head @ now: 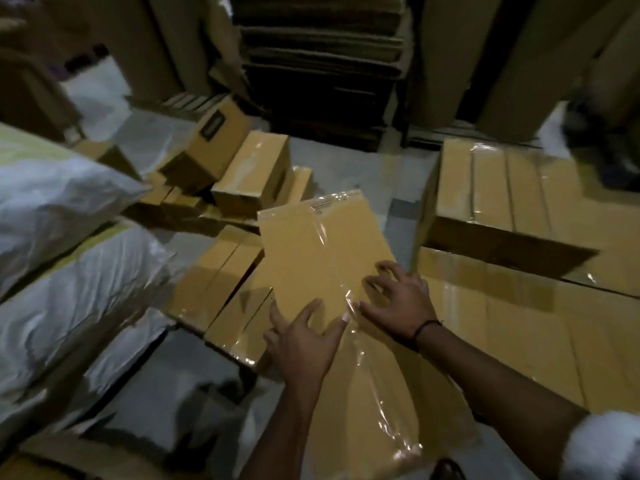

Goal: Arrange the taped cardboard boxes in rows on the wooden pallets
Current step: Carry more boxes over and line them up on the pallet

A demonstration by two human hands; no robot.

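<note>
Both my hands lie on top of one long taped box (311, 251). Neither of them holds it. My left hand (304, 341) is flat with the fingers spread. My right hand (401, 299) stands on arched fingertips near the tape strip (325, 233), and as far as I can see it is not closed around any edge.

The long axis of the box runs away from me, and its far end leans a little to the left. My hands rest around the middle of its length, so the far half lies beyond my fingers and the near half lies under my forearms.

The row of boxes (519, 334) on my right lies close beside it, with a strip of grey floor (398, 223) between them further out. More boxes (218, 271) sit just beside it on the left. My right hand is the nearer one to the right row.

I think the next move is to slide or turn the box until it lies parallel to that row. I cannot make out the wood of a pallet under anything.
</note>
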